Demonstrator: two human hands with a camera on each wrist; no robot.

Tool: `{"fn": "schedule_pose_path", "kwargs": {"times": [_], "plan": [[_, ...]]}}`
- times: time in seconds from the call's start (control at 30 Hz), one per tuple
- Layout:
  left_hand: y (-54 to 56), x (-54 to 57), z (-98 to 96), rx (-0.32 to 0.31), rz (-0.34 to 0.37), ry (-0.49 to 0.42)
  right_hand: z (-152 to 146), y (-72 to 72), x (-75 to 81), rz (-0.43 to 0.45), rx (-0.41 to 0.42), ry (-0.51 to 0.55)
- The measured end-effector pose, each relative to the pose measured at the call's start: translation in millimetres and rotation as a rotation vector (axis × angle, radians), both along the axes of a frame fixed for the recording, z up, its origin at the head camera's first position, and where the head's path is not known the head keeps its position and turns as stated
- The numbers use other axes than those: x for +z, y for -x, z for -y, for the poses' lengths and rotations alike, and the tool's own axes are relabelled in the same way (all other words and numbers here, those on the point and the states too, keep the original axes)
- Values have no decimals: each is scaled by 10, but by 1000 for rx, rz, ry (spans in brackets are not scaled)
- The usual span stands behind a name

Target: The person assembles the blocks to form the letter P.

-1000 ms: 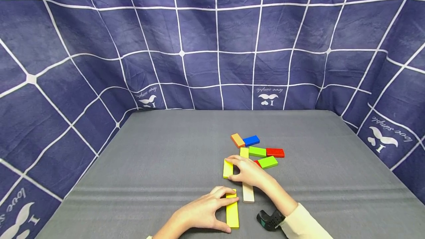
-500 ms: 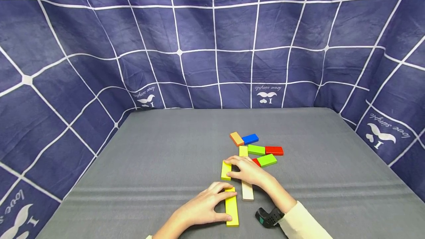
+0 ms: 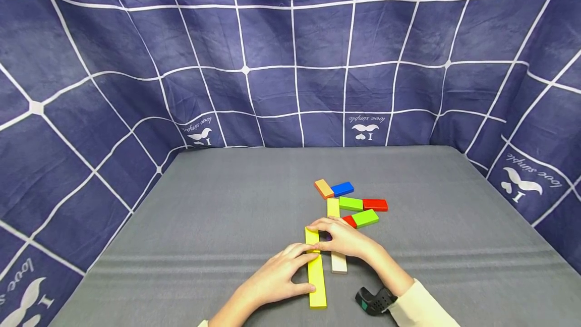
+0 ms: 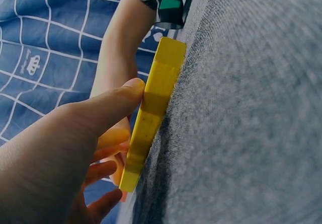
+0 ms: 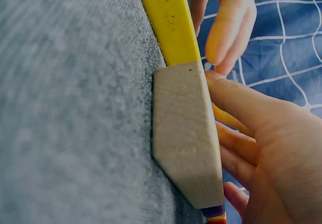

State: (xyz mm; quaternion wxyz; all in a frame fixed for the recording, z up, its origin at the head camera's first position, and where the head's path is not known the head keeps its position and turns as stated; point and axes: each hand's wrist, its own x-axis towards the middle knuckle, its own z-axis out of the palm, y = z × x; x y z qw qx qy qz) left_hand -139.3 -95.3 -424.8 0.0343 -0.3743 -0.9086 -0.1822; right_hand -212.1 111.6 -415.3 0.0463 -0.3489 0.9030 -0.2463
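My left hand [image 3: 279, 275] holds the long yellow block [image 3: 318, 286], thumb on its left edge and fingertips at its far end; its thumb also shows against the block in the left wrist view. With thumb and fingers, my right hand [image 3: 348, 239] pinches a shorter yellow block [image 3: 311, 237] lying in line beyond the long one. The two blocks meet end to end, with the fingertips of both hands close together at the joint. Just right of them lies a plain wooden block [image 3: 338, 263], partly under my right hand and seen large in the right wrist view.
Beyond my right hand lie a pale yellow block [image 3: 333, 207], two green blocks [image 3: 351, 203], two red blocks [image 3: 375, 205], a blue block [image 3: 342, 188] and an orange block [image 3: 324, 188]. A grey cloth [image 3: 218, 206] covers the table; a blue checked curtain [image 3: 272, 90] surrounds it.
The shorter yellow block has come toward me with my right hand, closing the gap to the long yellow block. My left hand stays at the long block, its fingers now reaching over the joint.
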Motion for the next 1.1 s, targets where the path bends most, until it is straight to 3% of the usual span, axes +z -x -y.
{"fn": "schedule_pose_path", "kwargs": {"times": [0.3, 0.43, 0.6, 0.67, 0.73, 0.87, 1.1], "plan": [[0, 5, 8, 5, -4, 10, -24, -6, -15, -6, 32, -10], [7, 2, 8, -3, -4, 8, -59, 30, -1, 3, 14, 60], [1, -6, 5, -2, -18, 13, -101, 128, 12, -68, -228, 165], [-7, -12, 6, 0, -20, 15, -116, 175, 3, -112, -319, 152], [-11, -15, 8, 0, -17, 18, -134, 225, -14, -153, -358, 117], [-4, -17, 5, -13, 3, 18, -155, 308, -28, -143, -371, 50], [18, -10, 3, -27, 16, 19, -65, 446, -18, -129, -300, 21]]}}
